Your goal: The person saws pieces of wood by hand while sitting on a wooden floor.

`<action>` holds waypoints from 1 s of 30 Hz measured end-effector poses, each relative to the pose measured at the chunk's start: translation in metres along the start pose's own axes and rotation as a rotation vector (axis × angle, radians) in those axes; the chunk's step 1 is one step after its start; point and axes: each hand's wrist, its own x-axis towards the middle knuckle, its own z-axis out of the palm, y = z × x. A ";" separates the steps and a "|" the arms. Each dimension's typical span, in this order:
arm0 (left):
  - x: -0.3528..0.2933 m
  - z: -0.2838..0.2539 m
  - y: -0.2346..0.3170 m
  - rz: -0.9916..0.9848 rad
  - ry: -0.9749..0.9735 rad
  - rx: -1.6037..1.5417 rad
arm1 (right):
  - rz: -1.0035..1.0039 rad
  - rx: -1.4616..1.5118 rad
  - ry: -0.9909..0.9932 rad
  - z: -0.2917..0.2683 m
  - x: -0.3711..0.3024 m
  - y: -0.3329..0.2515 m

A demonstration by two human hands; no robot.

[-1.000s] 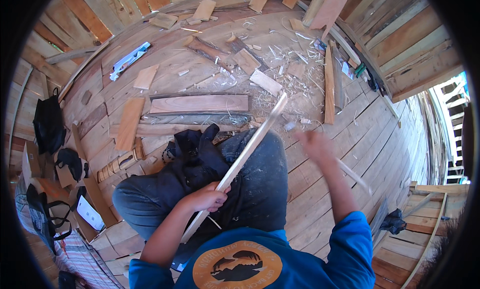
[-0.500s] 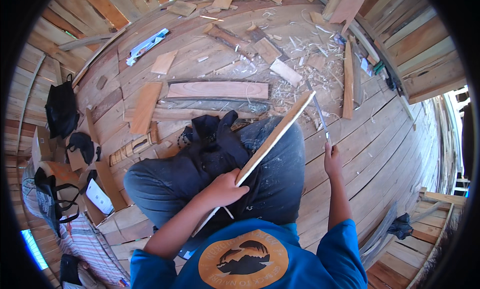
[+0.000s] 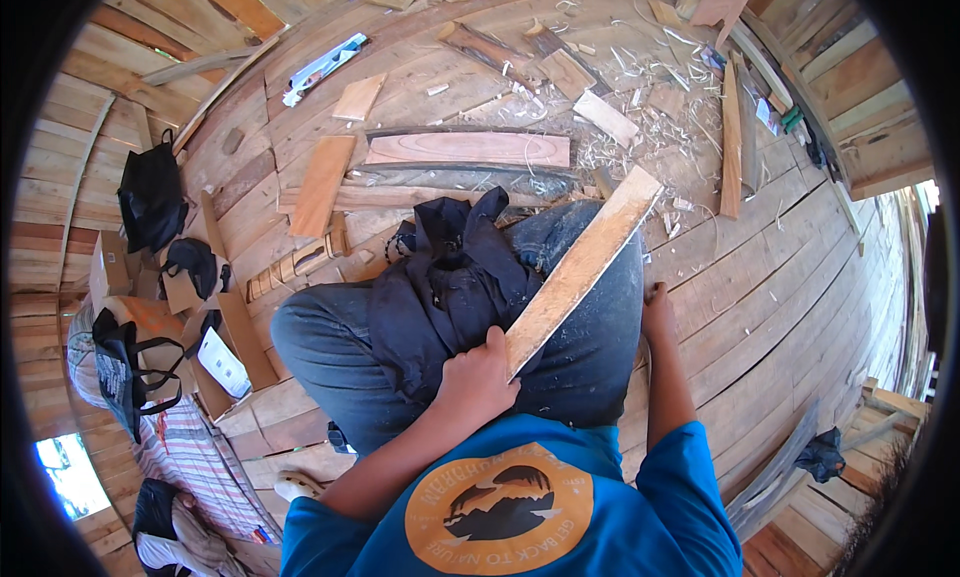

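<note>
My left hand [image 3: 478, 374] is closed round the lower end of a flat wooden strip [image 3: 585, 267]. The strip slants up and away over my right thigh, its broad pale face turned upward. Beside that thigh, low over the floorboards, my right hand [image 3: 657, 315] is closed in a fist. It held a long thin knife half a second ago; now the blade is almost wholly hidden by the leg. A dark cloth [image 3: 450, 287] lies bunched in my lap between the two hands.
Wood shavings [image 3: 690, 87] litter the floor ahead. A pinkish board [image 3: 465, 149] and an orange-brown board [image 3: 322, 185] lie beyond my knees. At left are an open cardboard box [image 3: 245, 347] and a black bag [image 3: 152, 199]. A long plank [image 3: 731, 147] lies at far right.
The wooden strip has turned from its narrow edge to show its broad face. My right hand has dropped back beside my thigh, taking the knife blade mostly out of sight. The view has shifted slightly.
</note>
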 end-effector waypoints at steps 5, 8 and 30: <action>0.002 -0.020 -0.019 0.060 0.033 -0.156 | -0.108 0.005 0.211 -0.027 -0.023 -0.022; 0.004 -0.043 -0.027 0.120 -0.002 -0.289 | -0.217 0.413 0.136 -0.081 -0.053 -0.080; 0.017 -0.100 -0.030 0.314 -0.191 -0.408 | -0.750 0.134 -0.419 -0.004 -0.189 -0.226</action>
